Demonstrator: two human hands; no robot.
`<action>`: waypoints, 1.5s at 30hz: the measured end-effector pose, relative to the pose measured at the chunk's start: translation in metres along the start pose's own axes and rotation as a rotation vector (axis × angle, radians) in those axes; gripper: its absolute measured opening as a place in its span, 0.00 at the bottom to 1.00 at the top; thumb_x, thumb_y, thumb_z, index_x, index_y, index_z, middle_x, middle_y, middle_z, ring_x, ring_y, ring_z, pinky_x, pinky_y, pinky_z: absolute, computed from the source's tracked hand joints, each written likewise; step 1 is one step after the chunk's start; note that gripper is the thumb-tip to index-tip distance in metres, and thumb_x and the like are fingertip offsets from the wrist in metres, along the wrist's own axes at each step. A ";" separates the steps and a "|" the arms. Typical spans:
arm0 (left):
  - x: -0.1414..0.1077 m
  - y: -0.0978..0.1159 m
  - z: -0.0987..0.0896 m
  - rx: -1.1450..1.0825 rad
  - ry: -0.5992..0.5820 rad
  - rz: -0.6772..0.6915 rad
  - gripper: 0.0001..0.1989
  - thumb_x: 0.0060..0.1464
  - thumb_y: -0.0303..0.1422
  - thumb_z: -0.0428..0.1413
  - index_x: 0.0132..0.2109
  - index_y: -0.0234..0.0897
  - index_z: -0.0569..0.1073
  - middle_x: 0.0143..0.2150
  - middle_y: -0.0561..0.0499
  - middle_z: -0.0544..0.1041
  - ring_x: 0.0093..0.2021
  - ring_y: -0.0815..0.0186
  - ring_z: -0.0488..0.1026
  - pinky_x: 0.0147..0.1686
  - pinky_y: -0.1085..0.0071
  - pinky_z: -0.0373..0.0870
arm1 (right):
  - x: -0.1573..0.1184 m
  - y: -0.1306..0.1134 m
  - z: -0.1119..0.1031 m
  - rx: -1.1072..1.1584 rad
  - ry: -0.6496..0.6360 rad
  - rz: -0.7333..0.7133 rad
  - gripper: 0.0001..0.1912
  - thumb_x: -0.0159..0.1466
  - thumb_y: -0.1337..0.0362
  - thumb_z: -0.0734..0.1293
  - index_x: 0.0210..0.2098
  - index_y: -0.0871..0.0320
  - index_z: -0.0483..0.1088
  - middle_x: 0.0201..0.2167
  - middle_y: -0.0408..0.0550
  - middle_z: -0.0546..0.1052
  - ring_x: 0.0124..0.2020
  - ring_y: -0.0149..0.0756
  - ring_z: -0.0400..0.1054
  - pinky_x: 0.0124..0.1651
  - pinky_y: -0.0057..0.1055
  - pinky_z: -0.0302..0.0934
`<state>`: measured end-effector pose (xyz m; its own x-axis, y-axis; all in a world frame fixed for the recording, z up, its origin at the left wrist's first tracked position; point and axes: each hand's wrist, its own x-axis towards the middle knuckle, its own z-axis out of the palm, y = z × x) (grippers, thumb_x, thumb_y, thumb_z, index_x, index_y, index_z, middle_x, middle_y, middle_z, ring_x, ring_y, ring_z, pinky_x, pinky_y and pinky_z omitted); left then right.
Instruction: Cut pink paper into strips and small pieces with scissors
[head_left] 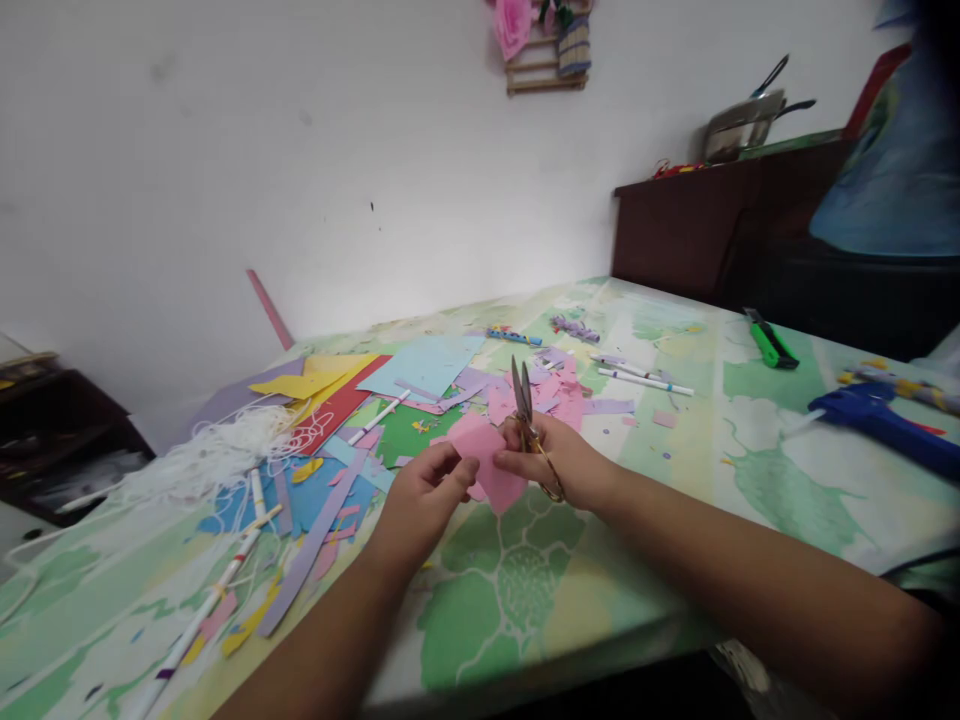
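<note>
A small piece of pink paper (495, 484) is held between both hands above the front part of the table. My left hand (429, 490) pinches its left edge between thumb and fingers. At its right edge, my right hand (551, 460) grips the paper with thumb and fingertips and also carries a pair of scissors (523, 393). The metal blades point up and stand slightly apart, away from the paper. The gold-coloured handles hang around the fingers of my right hand.
Coloured sheets, including a light blue one (424, 365), and paper scraps lie behind my hands. White string (232, 450) and paper strips are at the left. A green cutter (772, 343) and a blue glue gun (892, 425) lie at the right on the patterned tablecloth (667, 520).
</note>
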<state>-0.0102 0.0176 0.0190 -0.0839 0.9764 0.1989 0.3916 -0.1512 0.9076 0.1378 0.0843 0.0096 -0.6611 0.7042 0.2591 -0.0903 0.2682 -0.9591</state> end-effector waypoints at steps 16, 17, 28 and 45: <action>0.010 -0.011 -0.009 -0.491 0.413 -0.029 0.09 0.44 0.36 0.49 0.35 0.38 0.66 0.27 0.56 0.68 0.25 0.73 0.65 0.24 0.75 0.64 | -0.006 -0.007 0.003 -0.577 0.242 0.073 0.18 0.53 0.49 0.53 0.23 0.59 0.57 0.19 0.40 0.59 0.21 0.26 0.52 0.22 0.24 0.47; 0.012 -0.012 -0.010 -0.561 0.436 -0.025 0.09 0.44 0.35 0.50 0.35 0.38 0.66 0.28 0.56 0.68 0.26 0.73 0.66 0.26 0.74 0.65 | -0.005 -0.005 0.004 -0.628 0.236 0.098 0.19 0.53 0.48 0.53 0.23 0.59 0.57 0.18 0.40 0.59 0.20 0.27 0.52 0.22 0.24 0.46; 0.016 -0.007 -0.021 -0.878 0.448 0.020 0.04 0.41 0.28 0.53 0.29 0.36 0.66 0.28 0.56 0.70 0.29 0.74 0.67 0.35 0.69 0.65 | -0.008 0.006 0.013 -0.870 -0.057 0.226 0.27 0.49 0.41 0.50 0.22 0.59 0.60 0.20 0.45 0.66 0.20 0.29 0.57 0.21 0.24 0.44; 0.010 -0.001 -0.015 -0.633 0.412 0.010 0.06 0.41 0.30 0.53 0.30 0.33 0.69 0.25 0.54 0.71 0.26 0.73 0.68 0.28 0.74 0.66 | -0.008 0.008 0.016 -0.857 -0.079 0.156 0.22 0.52 0.45 0.52 0.22 0.59 0.58 0.20 0.42 0.63 0.21 0.26 0.54 0.20 0.22 0.44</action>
<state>-0.0249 0.0254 0.0251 -0.4677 0.8567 0.2174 -0.1970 -0.3408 0.9193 0.1309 0.0703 -0.0025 -0.6715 0.7352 0.0926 0.5757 0.5963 -0.5594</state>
